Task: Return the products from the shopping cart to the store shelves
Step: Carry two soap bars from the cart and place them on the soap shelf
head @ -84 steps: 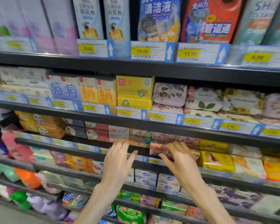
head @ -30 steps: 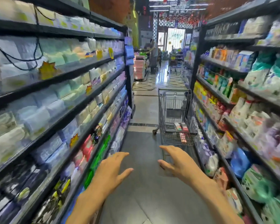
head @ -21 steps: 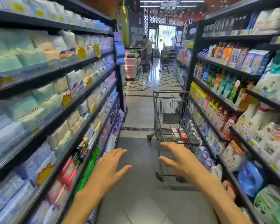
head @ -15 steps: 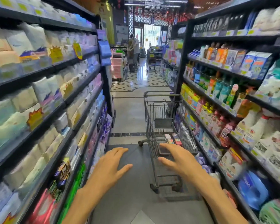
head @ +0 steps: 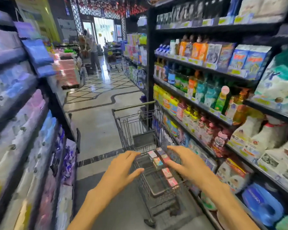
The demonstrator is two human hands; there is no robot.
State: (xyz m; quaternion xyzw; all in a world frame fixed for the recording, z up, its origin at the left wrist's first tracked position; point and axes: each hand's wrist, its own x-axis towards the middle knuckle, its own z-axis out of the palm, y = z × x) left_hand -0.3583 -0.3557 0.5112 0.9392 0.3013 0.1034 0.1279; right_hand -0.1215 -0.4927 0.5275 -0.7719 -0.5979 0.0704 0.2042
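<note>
Both the left hand point(head: 121, 170) and the right hand point(head: 188, 165) are held with spread, empty fingers over the near edge of the shopping cart point(head: 133, 125), probably so that the small boxes point(head: 158, 161) along its right wall can be taken.

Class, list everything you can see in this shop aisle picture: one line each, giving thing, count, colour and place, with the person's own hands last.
shopping cart: one, grey wire, mid-aisle beside the right shelves
small boxes: a row, exact count unclear, pink and multicoloured, inside the cart
right shelves: black, holding coloured bottles and packs
left shelves: blurred pale packs
other person: one, far end of the aisle
left hand: open, empty, before the cart
right hand: open, empty, over the cart
</note>
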